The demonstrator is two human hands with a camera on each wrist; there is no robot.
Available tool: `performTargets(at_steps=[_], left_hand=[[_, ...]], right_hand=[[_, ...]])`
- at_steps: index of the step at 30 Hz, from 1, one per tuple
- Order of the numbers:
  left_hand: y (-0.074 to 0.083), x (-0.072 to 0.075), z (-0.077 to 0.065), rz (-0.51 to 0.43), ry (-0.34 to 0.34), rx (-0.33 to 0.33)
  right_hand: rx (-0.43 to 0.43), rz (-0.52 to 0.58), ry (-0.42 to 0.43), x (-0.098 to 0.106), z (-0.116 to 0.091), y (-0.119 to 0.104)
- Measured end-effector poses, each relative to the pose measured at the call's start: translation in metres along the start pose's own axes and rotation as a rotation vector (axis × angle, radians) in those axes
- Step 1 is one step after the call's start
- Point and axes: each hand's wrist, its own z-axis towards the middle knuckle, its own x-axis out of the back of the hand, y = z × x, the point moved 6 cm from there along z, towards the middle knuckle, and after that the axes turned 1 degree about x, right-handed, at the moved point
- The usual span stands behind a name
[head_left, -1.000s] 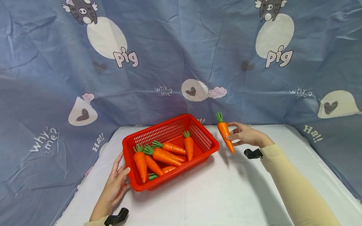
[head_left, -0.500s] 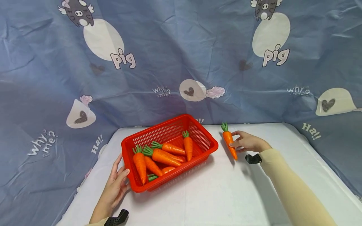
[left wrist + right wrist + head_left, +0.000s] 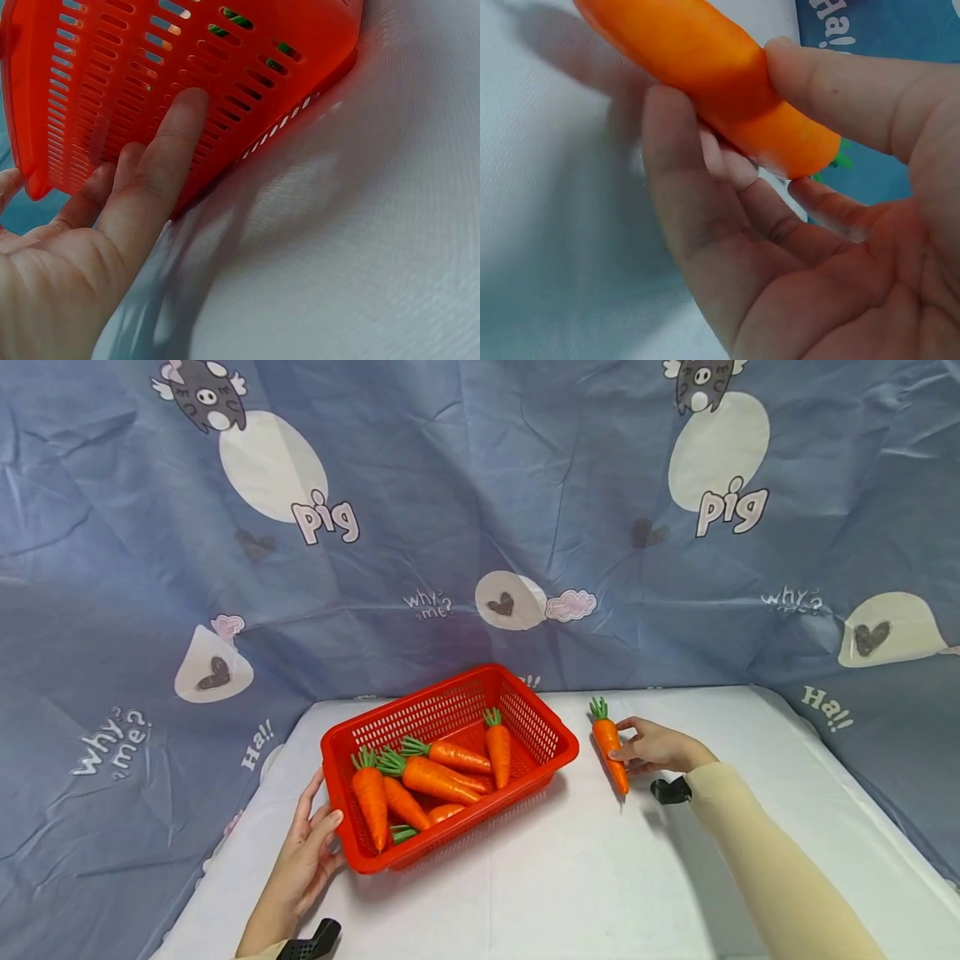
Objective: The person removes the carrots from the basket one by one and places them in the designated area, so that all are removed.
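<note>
My right hand (image 3: 660, 748) pinches an orange carrot (image 3: 605, 733) with a green leafy top, between thumb and fingers. The carrot is tilted close over the white table, its tip towards me and its top pointing away. In the right wrist view, the fingertips press on both sides of the same carrot (image 3: 697, 52). At the left end of a red plastic basket (image 3: 442, 843), my left hand (image 3: 298, 853) rests against the outside with fingers extended. The left wrist view has its thumb (image 3: 184, 120) against the slotted wall. Several carrots (image 3: 442, 777) lie in the basket.
The white-covered table (image 3: 570, 893) stretches in front of the basket and around the right hand. A blue printed cloth (image 3: 420, 543) hangs behind and along the sides. Black wrist devices (image 3: 670, 790) sit by both sleeves.
My right hand has lowered the carrot and brought it slightly right and towards me, close to the table. The left hand and basket stay nearly as they were; the view has shifted slightly.
</note>
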Motion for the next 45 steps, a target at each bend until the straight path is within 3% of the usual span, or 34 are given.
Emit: performTargets(at_steps=[24,45], left_hand=[[-0.0005,0.0002,0.0006,0.007,0.001,0.004],[0.0003,-0.0003,0.0007,0.005,-0.008,0.010]], right_hand=[[-0.101,0.038,-0.043,-0.0032,0.0025,0.0053],[-0.119,0.025,-0.078,0.0020,0.0029,0.0033]])
